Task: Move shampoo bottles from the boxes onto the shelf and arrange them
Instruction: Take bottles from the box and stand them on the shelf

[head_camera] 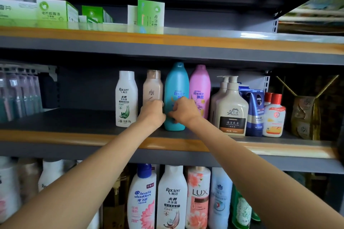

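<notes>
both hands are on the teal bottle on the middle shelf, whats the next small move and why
Probably nudge the teal bottle back a little to line up with the pink bottle and beige bottle. It stands nearer the shelf edge than they do. The left hand and right hand are at its lower part, so a short push before releasing seems enough.

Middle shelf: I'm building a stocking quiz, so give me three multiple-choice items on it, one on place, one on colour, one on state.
1. What stands directly right of the teal Rejoice bottle?
A. pink Rejoice bottle
B. white Racien bottle
C. Nivea tube

2. What colour are the caps on the small bottles at the row's right end?
A. green
B. red
C. black

3. How is the teal bottle standing?
A. lying flat
B. upside down
C. upright, both hands on it

Answers:
1. A, the pink Rejoice bottle adjoins it.
2. B, red tops show.
3. C, left hand and right hand hold its lower body.
</notes>
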